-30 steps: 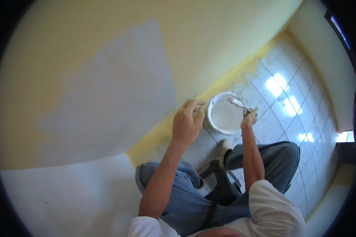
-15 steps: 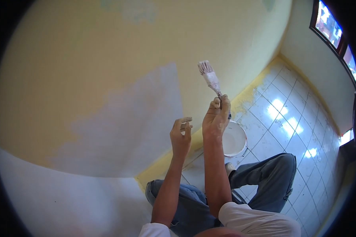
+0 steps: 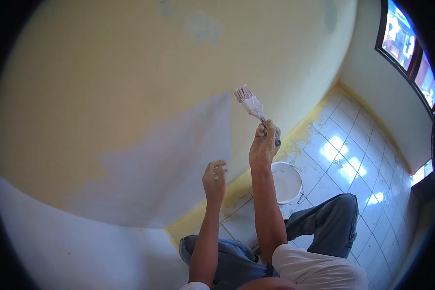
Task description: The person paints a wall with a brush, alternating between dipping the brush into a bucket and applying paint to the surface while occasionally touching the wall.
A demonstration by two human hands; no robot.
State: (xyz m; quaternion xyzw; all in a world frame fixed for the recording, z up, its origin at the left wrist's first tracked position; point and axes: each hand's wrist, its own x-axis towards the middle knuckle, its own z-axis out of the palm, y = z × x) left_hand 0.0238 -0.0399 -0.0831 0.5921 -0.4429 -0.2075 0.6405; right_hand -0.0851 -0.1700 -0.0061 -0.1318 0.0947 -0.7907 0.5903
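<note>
My right hand (image 3: 265, 142) is closed around the handle of a paint brush (image 3: 252, 105). The brush is caked in whitish paint, its bristles pointing up and to the left in front of the wall. My left hand (image 3: 214, 175) has its fingers half curled and apart, with nothing in them, before the white painted patch (image 3: 164, 150) on the yellow wall (image 3: 101, 72). Both hands carry paint smears. Below and right of my right hand, a white bucket (image 3: 287, 182) stands on the floor, partly covered by my forearm.
White floor tiles (image 3: 319, 169) with paint spatters spread to the right. A yellow strip (image 3: 295, 137) runs along the wall's foot. A dark-framed window (image 3: 398, 36) is at the upper right. My bent legs (image 3: 333, 222) are below, and a white wall (image 3: 92, 251) is at lower left.
The brush has tilted further left and sits slightly lower in my right hand. My left hand has moved down and a little left. The view has shifted slightly, with the wall patch appearing further right.
</note>
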